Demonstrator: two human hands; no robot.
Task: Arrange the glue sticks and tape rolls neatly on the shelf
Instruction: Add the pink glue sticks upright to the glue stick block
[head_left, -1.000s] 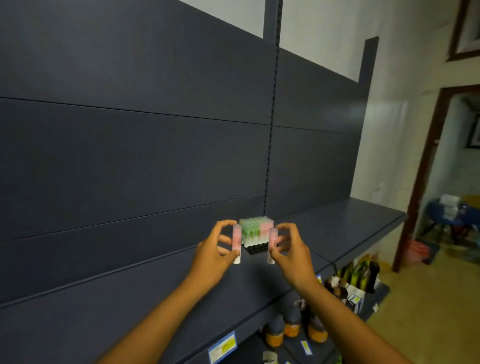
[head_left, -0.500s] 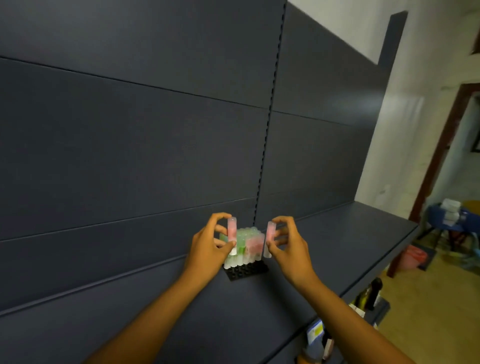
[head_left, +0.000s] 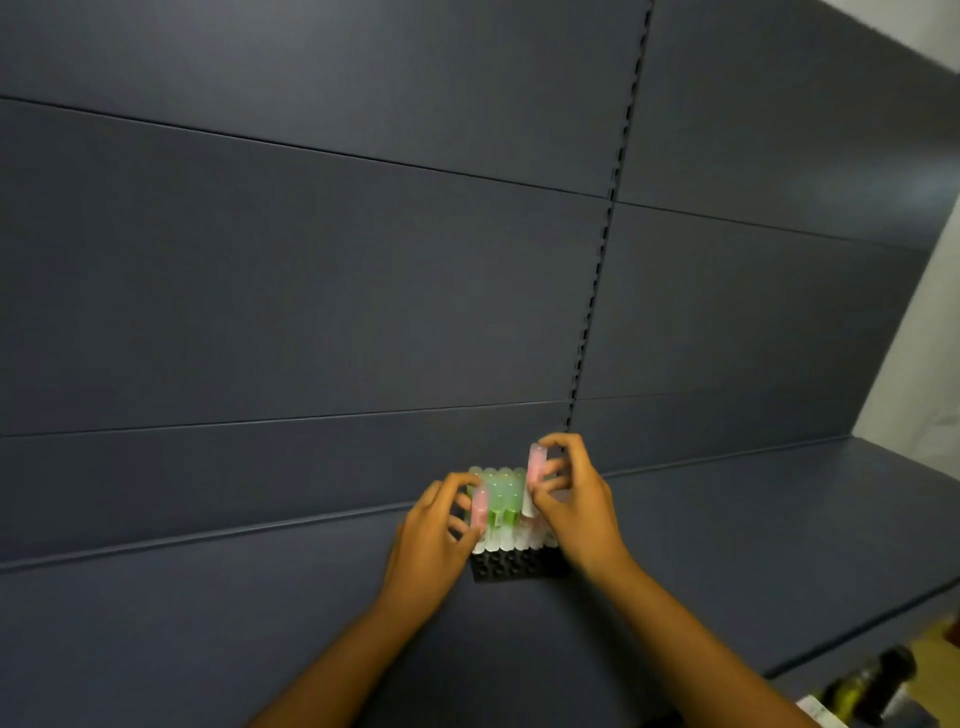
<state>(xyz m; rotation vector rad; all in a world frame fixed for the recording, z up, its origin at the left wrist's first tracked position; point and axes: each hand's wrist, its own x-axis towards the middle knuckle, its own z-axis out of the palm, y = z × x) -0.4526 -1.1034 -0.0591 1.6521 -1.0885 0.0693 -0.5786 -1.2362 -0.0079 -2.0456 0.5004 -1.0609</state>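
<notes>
A black perforated holder (head_left: 517, 564) stands on the dark shelf (head_left: 727, 545) and carries several upright translucent glue sticks (head_left: 503, 499), green and pink. My left hand (head_left: 434, 540) pinches a pink glue stick (head_left: 479, 506) against the left front of the cluster. My right hand (head_left: 574, 506) holds another pink glue stick (head_left: 536, 465) upright at the cluster's right side, its top above the others. No tape rolls show.
The shelf's dark back panel (head_left: 311, 286) rises right behind the holder, with a slotted upright (head_left: 597, 291) above it. Bottles (head_left: 872, 686) stand on a lower shelf at the bottom right. A pale wall (head_left: 935, 338) lies at the far right.
Both hands, each with a pink glue stick, have moved in and down onto the cluster in the holder. The view has tilted toward the shelf, and the doorway has left the frame.
</notes>
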